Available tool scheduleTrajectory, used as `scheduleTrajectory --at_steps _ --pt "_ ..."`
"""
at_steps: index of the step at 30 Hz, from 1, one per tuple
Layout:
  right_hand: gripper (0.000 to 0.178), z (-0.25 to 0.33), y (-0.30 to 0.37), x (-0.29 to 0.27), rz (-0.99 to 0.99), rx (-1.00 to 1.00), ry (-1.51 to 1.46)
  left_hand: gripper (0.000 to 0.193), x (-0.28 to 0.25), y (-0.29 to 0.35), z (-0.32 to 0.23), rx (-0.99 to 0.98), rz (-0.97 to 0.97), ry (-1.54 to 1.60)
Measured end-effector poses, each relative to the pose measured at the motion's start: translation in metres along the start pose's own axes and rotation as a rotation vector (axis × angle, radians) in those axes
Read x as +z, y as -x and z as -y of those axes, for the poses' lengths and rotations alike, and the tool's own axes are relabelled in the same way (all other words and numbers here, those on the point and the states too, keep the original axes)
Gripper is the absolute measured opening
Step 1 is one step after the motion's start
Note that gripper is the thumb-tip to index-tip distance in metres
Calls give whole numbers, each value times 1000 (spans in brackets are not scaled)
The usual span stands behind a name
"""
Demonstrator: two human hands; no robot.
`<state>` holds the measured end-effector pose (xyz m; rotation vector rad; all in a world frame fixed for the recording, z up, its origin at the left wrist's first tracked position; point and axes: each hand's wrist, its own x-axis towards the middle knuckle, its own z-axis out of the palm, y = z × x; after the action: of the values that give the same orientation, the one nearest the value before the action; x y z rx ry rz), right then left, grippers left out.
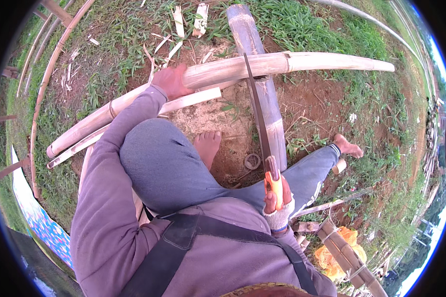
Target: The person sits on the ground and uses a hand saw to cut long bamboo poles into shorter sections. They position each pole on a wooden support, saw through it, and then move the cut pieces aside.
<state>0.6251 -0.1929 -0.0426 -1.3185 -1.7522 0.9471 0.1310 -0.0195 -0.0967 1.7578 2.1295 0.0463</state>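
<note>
A long pale bamboo pole lies crosswise over a thicker greyish bamboo log that runs toward me. My left hand is closed round the pole, left of where the two cross. In my gloved right hand is the orange handle of a handsaw. Its long dark blade points away from me, and its far end crosses the pole just above the log. Whether the teeth have cut into the bamboo cannot be made out.
A narrower split bamboo length lies beside the pole, near my bent knee. Close to my bare foot is a cut bamboo ring. Bamboo scraps lie on the grass. An orange net bag and tied bamboo pieces are at lower right.
</note>
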Motion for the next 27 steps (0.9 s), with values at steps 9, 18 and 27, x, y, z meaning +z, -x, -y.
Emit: scheduleTrajectory --at_steps 9,18,27 --pt "41 37 -219 93 -71 -149 -47 80 -9 -7 -16 13 -11 -3" --pt "66 7 -22 6 87 236 -231 80 3 -1 -2 1 -16 4" --pt "39 35 -187 86 -71 -114 -29 81 0 -9 -7 13 9 1"
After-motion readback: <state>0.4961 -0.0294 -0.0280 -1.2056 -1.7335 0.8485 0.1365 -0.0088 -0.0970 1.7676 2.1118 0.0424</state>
